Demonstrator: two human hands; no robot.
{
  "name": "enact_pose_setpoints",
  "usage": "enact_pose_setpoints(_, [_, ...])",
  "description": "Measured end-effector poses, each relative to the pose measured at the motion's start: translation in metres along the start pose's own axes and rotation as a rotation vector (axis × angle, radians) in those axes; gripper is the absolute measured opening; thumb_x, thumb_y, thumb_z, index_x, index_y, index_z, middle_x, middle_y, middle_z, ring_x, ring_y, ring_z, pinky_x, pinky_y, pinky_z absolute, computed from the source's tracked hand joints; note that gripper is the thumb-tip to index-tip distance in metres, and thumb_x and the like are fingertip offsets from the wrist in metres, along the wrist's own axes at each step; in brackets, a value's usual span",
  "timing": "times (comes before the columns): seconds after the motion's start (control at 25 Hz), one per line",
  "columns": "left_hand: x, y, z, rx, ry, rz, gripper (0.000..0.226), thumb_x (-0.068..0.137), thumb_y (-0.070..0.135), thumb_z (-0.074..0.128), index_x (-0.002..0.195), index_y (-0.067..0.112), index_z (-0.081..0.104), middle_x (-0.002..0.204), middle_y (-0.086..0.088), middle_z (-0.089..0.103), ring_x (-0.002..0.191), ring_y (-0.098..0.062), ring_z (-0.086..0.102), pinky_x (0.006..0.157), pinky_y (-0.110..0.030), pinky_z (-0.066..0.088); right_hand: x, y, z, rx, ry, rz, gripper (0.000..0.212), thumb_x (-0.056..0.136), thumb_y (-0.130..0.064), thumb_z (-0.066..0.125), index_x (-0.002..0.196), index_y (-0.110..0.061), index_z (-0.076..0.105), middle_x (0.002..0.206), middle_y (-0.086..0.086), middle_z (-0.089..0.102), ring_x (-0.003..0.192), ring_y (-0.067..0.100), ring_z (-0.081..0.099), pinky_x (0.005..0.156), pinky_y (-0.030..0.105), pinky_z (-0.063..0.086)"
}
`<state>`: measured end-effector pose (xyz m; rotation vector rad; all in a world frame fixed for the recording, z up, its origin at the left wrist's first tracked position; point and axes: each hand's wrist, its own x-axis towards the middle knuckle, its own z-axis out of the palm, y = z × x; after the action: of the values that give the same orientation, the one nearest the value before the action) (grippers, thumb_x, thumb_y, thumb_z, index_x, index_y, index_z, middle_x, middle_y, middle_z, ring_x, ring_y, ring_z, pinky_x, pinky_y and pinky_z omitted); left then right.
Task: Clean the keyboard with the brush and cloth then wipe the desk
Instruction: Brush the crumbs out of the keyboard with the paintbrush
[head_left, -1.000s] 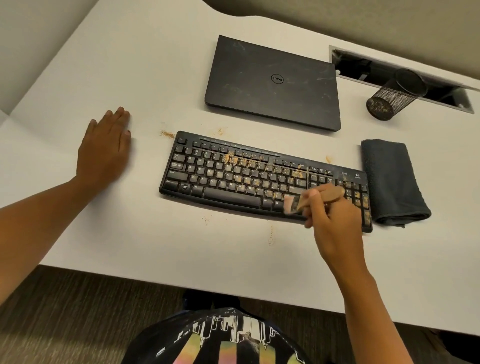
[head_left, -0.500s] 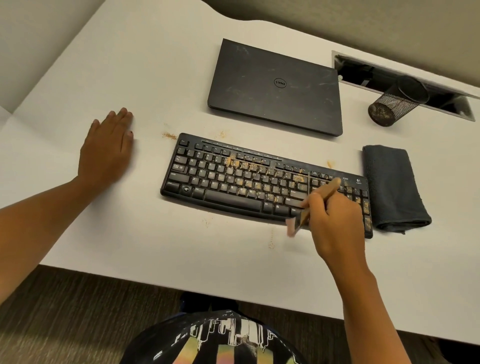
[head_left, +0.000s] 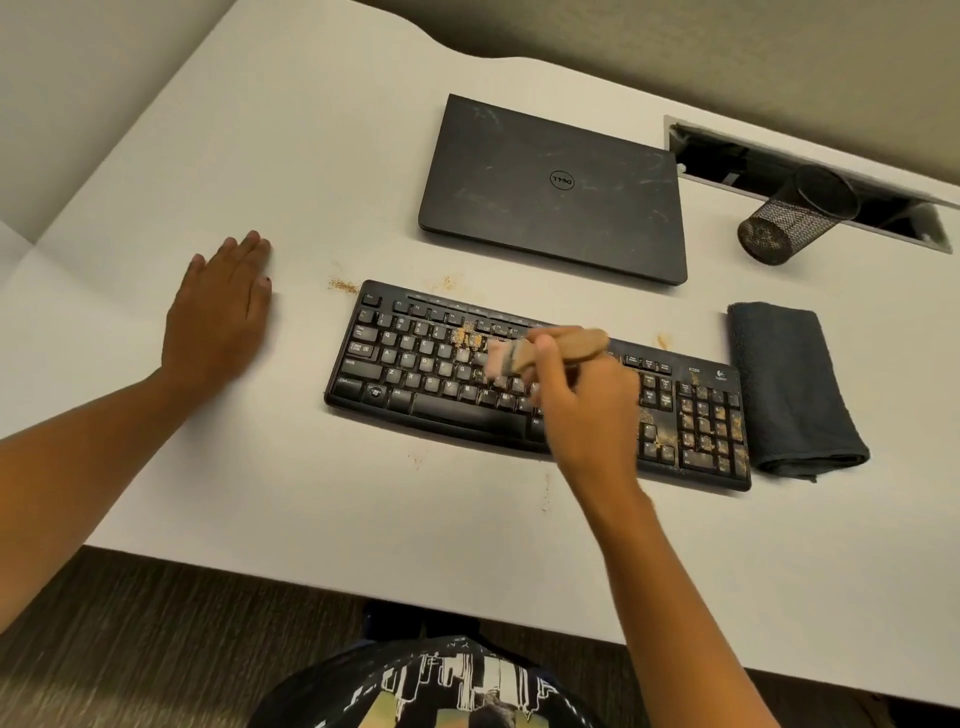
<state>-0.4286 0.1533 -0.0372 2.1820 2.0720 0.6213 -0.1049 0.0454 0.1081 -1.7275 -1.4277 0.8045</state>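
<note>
Dell logo on my closed laptop lid, upside down to me, Logitech mark on my keyboard, key letters legible

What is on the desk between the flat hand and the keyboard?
In the head view, between the left hand and the keyboard the desk is mostly bare, with only a small patch of brown crumbs near the keyboard's far left corner.

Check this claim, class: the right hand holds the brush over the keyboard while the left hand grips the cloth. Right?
Not quite. In the head view the left hand lies flat on the desk; the cloth lies untouched beside the keyboard. The right hand does hold the brush.
</note>
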Motion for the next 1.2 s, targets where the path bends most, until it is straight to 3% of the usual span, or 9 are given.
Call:
enact_pose_setpoints(0.08, [0.000,0.000,0.000,0.001,-0.001,-0.010,0.046,0.104,0.019,0.032,0.149,0.012,0.036,0.157,-0.006,0.034,0.146,-0.024,0.026,0.118,-0.031,0.005,0.011,-0.018,0.027,0.092,-0.077,-0.005,0.036,0.099,-0.015,0.048,0.069,-0.034,0.053,0.071,-0.014,0.061,0.054,0.033,0.057,0.045,0.039,0.047])
enact_pose_setpoints(0.2, [0.000,0.000,0.000,-0.005,-0.015,-0.017,0.048,0.103,0.022,0.029,0.150,0.013,0.036,0.157,-0.005,0.033,0.146,-0.023,0.025,0.119,-0.033,0.006,0.027,-0.039,0.073,0.124,-0.185,-0.039,0.030,0.099,-0.016,0.048,0.073,-0.024,0.059,0.085,-0.003,0.067,0.060,0.027,0.065,0.052,0.045,0.055])
enact_pose_setpoints(0.36, [0.001,0.000,0.000,0.004,-0.013,-0.011,0.051,0.101,0.025,0.026,0.149,0.012,0.036,0.157,-0.006,0.033,0.146,-0.024,0.026,0.118,-0.034,0.008,0.046,-0.048,0.107,0.018,-0.219,-0.066,0.028,0.099,-0.016,0.045,0.084,-0.001,0.064,0.071,0.008,0.067,0.047,0.019,0.056,0.051,0.040,0.054])
enact_pose_setpoints(0.44, [0.002,-0.001,0.000,-0.002,-0.017,-0.015,0.053,0.100,0.027,0.025,0.150,0.012,0.036,0.157,-0.006,0.034,0.146,-0.023,0.027,0.119,-0.034,0.008,0.047,-0.042,0.101,0.034,-0.218,-0.034,0.032,0.099,-0.015,0.043,0.080,0.001,0.063,0.067,0.013,0.066,0.052,0.025,0.063,0.050,0.042,0.055])
enact_pose_setpoints(0.52, [0.002,-0.002,0.001,0.008,-0.016,-0.006,0.055,0.099,0.029,0.023,0.149,0.011,0.037,0.156,-0.007,0.035,0.146,-0.024,0.028,0.119,-0.035,0.009,0.045,-0.032,0.083,0.065,-0.216,0.013,0.032,0.100,-0.013,0.043,0.073,-0.006,0.061,0.066,0.006,0.066,0.056,0.021,0.066,0.051,0.041,0.056])
enact_pose_setpoints(0.6, [0.002,-0.004,0.002,0.021,-0.013,0.005,0.056,0.099,0.030,0.022,0.149,0.010,0.037,0.156,-0.008,0.035,0.145,-0.026,0.029,0.119,-0.037,0.011,0.044,-0.016,0.061,0.070,-0.185,0.083,0.030,0.099,-0.011,0.046,0.072,-0.013,0.058,0.064,-0.002,0.063,0.052,0.015,0.060,0.047,0.034,0.055])
enact_pose_setpoints(0.76, [0.002,-0.004,0.002,0.028,-0.010,0.005,0.055,0.100,0.029,0.022,0.149,0.010,0.037,0.155,-0.008,0.036,0.145,-0.026,0.030,0.119,-0.037,0.011,0.046,0.018,0.014,0.053,-0.074,0.164,0.021,0.098,-0.011,0.050,0.086,-0.004,0.066,0.068,0.007,0.066,0.045,0.005,0.058,0.043,0.016,0.048])
enact_pose_setpoints(1.0, [0.002,-0.001,0.001,0.009,-0.003,-0.002,0.055,0.099,0.029,0.023,0.148,0.010,0.039,0.155,-0.008,0.037,0.144,-0.026,0.031,0.118,-0.037,0.011,0.045,0.055,-0.045,0.029,0.066,0.215,0.022,0.096,-0.012,0.051,0.082,-0.010,0.068,0.067,0.009,0.069,0.055,0.020,0.064,0.051,0.028,0.055])
enact_pose_setpoints(1.2, [0.002,0.000,0.001,0.008,-0.003,-0.004,0.056,0.099,0.030,0.022,0.148,0.009,0.039,0.155,-0.008,0.037,0.144,-0.027,0.031,0.119,-0.038,0.012,0.046,0.053,-0.067,-0.163,0.171,0.183,0.026,0.095,-0.016,0.050,0.081,-0.004,0.069,0.066,0.011,0.067,0.057,0.025,0.064,0.058,0.039,0.058])
